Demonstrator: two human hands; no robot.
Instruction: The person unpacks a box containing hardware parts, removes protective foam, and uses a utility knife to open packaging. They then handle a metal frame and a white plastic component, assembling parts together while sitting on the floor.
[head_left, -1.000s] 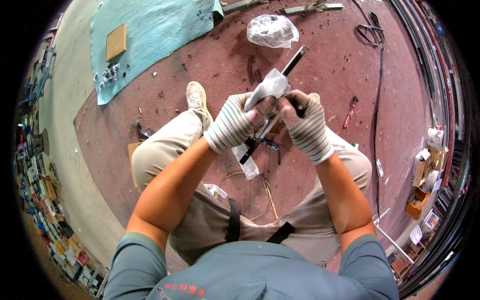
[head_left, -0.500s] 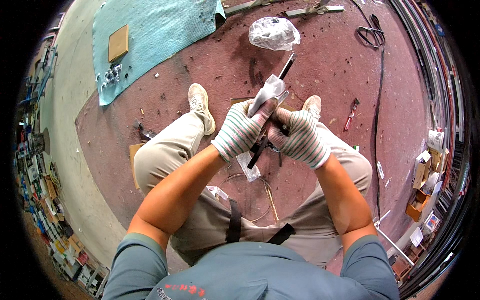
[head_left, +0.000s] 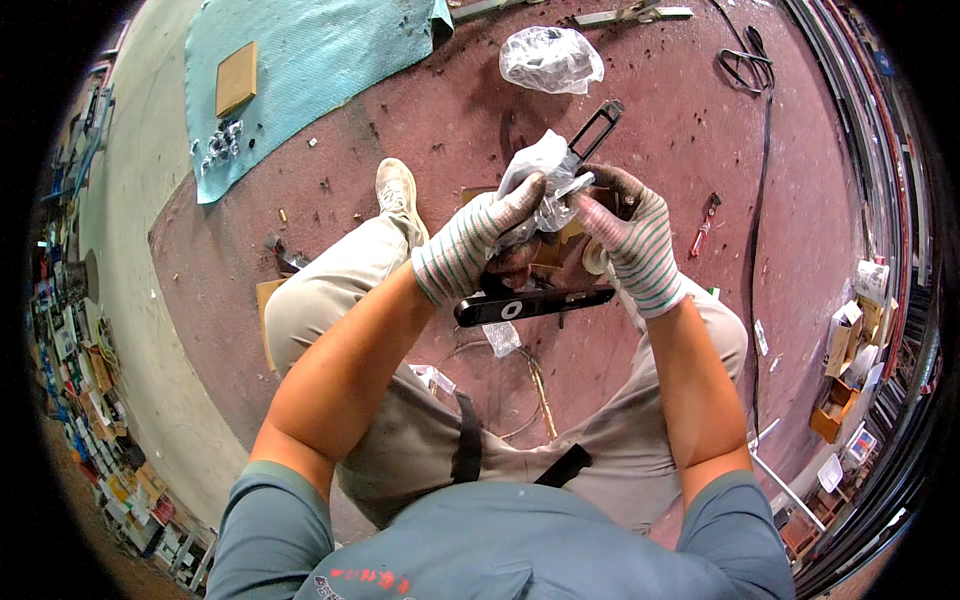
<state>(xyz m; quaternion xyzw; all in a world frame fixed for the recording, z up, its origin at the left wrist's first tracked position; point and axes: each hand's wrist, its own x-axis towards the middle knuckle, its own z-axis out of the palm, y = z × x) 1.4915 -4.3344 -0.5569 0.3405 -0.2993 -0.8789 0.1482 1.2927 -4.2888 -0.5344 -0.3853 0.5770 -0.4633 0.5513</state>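
My left hand [head_left: 468, 240], in a white glove with green stripes, is closed on a crumpled clear plastic bag [head_left: 545, 160]. A long black plate [head_left: 535, 306] with a pale ringed oval near one end lies crosswise below that hand's fingers; how it is held is partly hidden. Beyond the bag sticks out a slim black frame [head_left: 597, 130] with a long slot, its lower end covered by the bag. My right hand [head_left: 635, 235], gloved alike, pinches the bag's right side beside a small silvery piece. Its fingertips partly hide what else they touch.
A teal mat [head_left: 310, 70] at the far left bears a brown flat box [head_left: 236, 80] and small bagged parts [head_left: 222, 145]. Another filled plastic bag [head_left: 551, 60] lies ahead. A red-handled tool [head_left: 705, 225] and a black cable [head_left: 765, 200] are on the right floor.
The black parts have turned: the plate now lies crosswise with its face showing, and the slotted frame shows its opening. My right hand has shifted right and up, apart from the left.
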